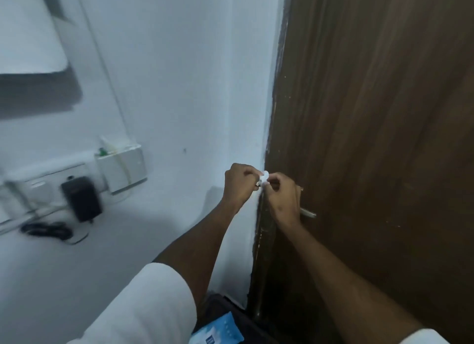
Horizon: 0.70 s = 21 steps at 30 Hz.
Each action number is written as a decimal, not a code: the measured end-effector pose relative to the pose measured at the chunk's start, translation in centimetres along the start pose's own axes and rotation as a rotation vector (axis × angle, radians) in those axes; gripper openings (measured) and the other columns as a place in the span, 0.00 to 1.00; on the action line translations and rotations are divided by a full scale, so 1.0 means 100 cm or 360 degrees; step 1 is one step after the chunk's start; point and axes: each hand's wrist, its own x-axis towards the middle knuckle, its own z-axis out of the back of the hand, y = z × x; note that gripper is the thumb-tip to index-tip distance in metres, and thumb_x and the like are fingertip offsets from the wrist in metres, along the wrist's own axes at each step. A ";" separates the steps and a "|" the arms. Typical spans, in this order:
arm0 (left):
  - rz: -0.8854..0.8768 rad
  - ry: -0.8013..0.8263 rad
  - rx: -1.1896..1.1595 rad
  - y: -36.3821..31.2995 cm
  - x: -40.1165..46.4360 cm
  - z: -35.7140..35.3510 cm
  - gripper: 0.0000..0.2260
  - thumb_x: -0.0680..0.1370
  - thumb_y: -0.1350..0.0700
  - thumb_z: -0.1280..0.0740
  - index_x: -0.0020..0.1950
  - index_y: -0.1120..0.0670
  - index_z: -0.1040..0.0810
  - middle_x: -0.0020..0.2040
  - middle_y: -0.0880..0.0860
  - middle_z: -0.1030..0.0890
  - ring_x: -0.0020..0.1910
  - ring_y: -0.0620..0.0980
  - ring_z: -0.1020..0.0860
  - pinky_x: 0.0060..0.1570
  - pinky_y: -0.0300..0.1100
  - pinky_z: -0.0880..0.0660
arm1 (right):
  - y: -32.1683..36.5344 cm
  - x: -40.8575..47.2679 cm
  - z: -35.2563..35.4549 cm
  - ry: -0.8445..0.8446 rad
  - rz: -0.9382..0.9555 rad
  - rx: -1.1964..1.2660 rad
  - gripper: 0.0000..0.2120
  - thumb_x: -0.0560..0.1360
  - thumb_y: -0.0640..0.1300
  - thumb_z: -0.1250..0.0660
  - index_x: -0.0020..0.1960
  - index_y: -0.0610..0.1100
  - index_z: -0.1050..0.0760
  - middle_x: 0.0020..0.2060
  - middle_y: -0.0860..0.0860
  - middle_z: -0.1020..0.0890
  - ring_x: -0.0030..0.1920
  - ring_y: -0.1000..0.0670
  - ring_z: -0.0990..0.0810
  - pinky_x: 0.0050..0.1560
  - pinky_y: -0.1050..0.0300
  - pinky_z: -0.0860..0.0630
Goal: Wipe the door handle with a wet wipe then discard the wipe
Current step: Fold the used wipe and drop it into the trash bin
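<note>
A small crumpled white wet wipe [264, 177] is pinched between my left hand [239, 183] and my right hand [283, 197], both held up in front of the door's edge. The metal door handle [307, 213] sticks out from the brown wooden door [372, 138] just behind and below my right hand, which hides most of it. Neither hand touches the handle as far as I can see. A blue wet wipe pack [220, 331] lies on a dark surface at the bottom of the view, below my left arm.
The white wall [166, 87] fills the left. On it are a socket plate with a black power adapter [80, 198], a coiled black cable [46, 231], and a white box [123, 169] with wires. A white appliance [28, 30] hangs at top left.
</note>
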 end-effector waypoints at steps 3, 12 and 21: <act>-0.0020 -0.0085 0.0141 -0.020 -0.041 0.031 0.07 0.75 0.66 0.29 0.46 0.60 0.10 0.44 0.57 0.11 0.44 0.55 0.14 0.50 0.49 0.15 | 0.037 -0.030 0.007 0.0066 -0.0002 0.0173 0.13 0.75 0.41 0.25 0.59 0.46 0.22 0.45 0.53 0.16 0.45 0.54 0.18 0.48 0.56 0.20; 0.0065 -0.0204 0.0028 -0.083 -0.167 0.100 0.06 0.75 0.70 0.29 0.50 0.64 0.16 0.45 0.64 0.13 0.38 0.61 0.12 0.49 0.53 0.14 | 0.132 -0.097 0.080 0.0325 0.0204 0.0150 0.08 0.73 0.32 0.29 0.45 0.41 0.13 0.43 0.47 0.13 0.45 0.48 0.15 0.45 0.55 0.20; 0.0247 -0.0525 0.0202 -0.084 -0.261 0.203 0.02 0.72 0.68 0.25 0.43 0.63 0.12 0.35 0.55 0.15 0.30 0.44 0.19 0.31 0.35 0.23 | 0.209 -0.182 0.055 0.0620 0.0300 0.0288 0.03 0.69 0.37 0.27 0.43 0.41 0.17 0.35 0.47 0.14 0.40 0.49 0.15 0.47 0.48 0.20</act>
